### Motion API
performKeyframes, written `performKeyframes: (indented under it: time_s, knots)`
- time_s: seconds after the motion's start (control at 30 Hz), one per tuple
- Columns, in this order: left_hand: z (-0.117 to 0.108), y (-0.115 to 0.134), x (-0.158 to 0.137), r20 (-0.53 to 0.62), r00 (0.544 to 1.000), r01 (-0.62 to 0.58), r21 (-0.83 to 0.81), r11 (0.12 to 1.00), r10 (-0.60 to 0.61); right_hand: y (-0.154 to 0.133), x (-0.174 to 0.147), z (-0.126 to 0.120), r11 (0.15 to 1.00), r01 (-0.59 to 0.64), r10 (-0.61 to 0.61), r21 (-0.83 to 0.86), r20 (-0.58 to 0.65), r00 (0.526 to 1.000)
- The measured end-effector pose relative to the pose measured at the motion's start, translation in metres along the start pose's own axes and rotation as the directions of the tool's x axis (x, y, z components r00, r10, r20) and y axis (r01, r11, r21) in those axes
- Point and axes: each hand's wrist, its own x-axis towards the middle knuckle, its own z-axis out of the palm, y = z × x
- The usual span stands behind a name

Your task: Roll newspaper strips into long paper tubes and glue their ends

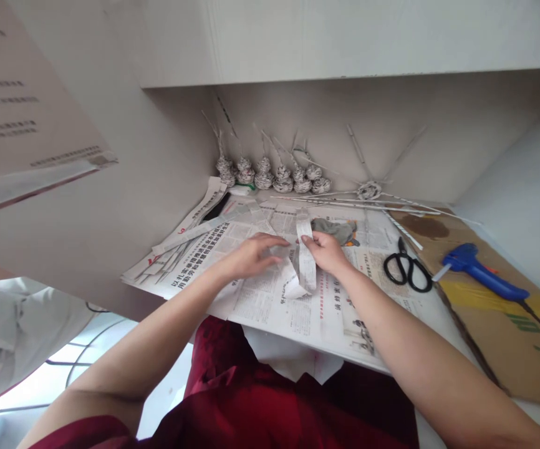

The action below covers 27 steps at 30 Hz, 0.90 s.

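Note:
A folded newspaper strip [306,249] is pinched between the thumb and fingers of my right hand [328,251]. Its lower part bends back to the left in a pointed fold over the spread newspaper [255,308]. Just left of the strip, my left hand [257,254] hovers above the newspaper, thumb and fingers apart, with nothing seen in it. Beyond my right hand lies a crumpled grey cloth [335,231]. Black-handled scissors [408,268] rest on the right side of the newspaper.
Several gourd shapes woven from paper [264,174] line the back wall, beside a woven piece with sticking-out rods [369,189]. Thin paper rods [335,201] lie before them. A blue glue gun [485,271] sits on cardboard [522,349] at right. Newspaper strips [167,255] are stacked at left.

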Motion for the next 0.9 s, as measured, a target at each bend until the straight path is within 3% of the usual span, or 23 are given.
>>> performKeyframes:
  time_s: [0.07, 0.13, 0.27, 0.47, 0.6, 0.77, 0.9]
  knots:
    - [0.015, 0.019, -0.002, 0.053, 0.994, -0.094, -0.049, 0.994, 0.096, -0.001, 0.001, -0.001, 0.998, -0.019, 0.019, 0.060, 0.006, 1.000]
    - [0.024, 0.033, -0.007, 0.087, 0.990, -0.112, -0.027, 0.993, 0.114, -0.001, 0.002, -0.001, 0.994, -0.038, 0.038, 0.102, -0.006, 0.999]
    - [0.029, 0.049, -0.023, 0.103, 0.986, -0.149, 0.154, 0.977, 0.134, 0.002, 0.004, 0.000, 0.980, -0.071, 0.079, 0.186, -0.037, 0.996]
    - [0.037, 0.068, -0.072, 0.067, 0.973, -0.227, 0.454, 0.861, 0.221, 0.000, 0.003, -0.002, 0.952, -0.098, 0.133, 0.288, -0.104, 0.986]
    - [0.042, 0.076, -0.120, -0.022, 0.988, -0.116, 0.561, 0.820, 0.155, -0.006, 0.003, -0.005, 0.920, -0.135, 0.191, 0.368, -0.120, 0.974]
    - [0.042, 0.079, -0.167, 0.066, 0.998, -0.040, 0.523, 0.852, 0.007, -0.010, 0.004, -0.006, 0.883, -0.177, 0.248, 0.435, -0.111, 0.963]
    - [0.045, 0.073, -0.187, 0.037, 0.997, 0.035, 0.495, 0.868, -0.061, -0.013, 0.004, -0.007, 0.860, -0.195, 0.272, 0.472, -0.099, 0.957]
